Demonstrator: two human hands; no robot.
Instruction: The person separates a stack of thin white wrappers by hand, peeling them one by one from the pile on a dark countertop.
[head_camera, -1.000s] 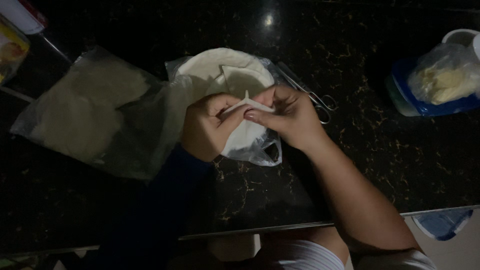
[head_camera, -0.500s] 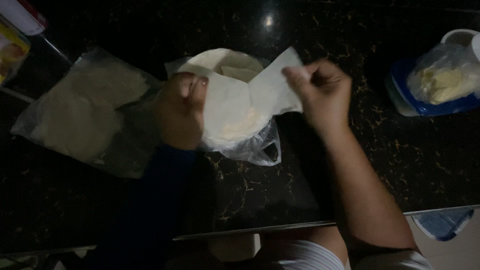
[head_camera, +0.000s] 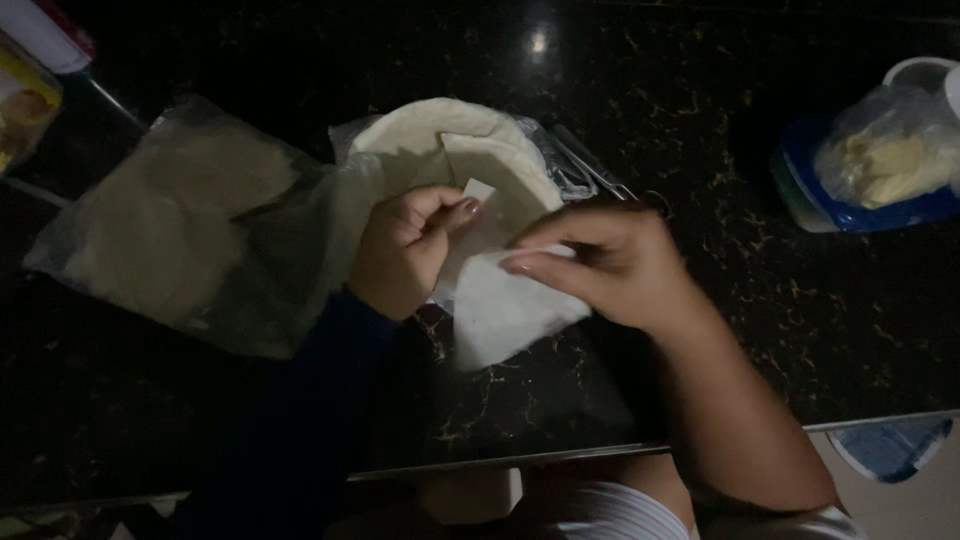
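Left hand (head_camera: 405, 250): curled, pinching white sheet's (head_camera: 505, 300) upper edge.
Right hand (head_camera: 610, 265): fingers pinched on the sheet, above flatbread stack (head_camera: 440, 145).
Left: clear bags (head_camera: 170, 235).
Right: blue dish (head_camera: 850, 205), well apart.
Counter (head_camera: 720, 110): dark stone.

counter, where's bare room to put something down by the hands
Bare counter lies right of the right hand, below the blue dish. Another dark strip lies near the front edge, under the plastic bag. It is crowded around the round flatbread, where the left hand works.
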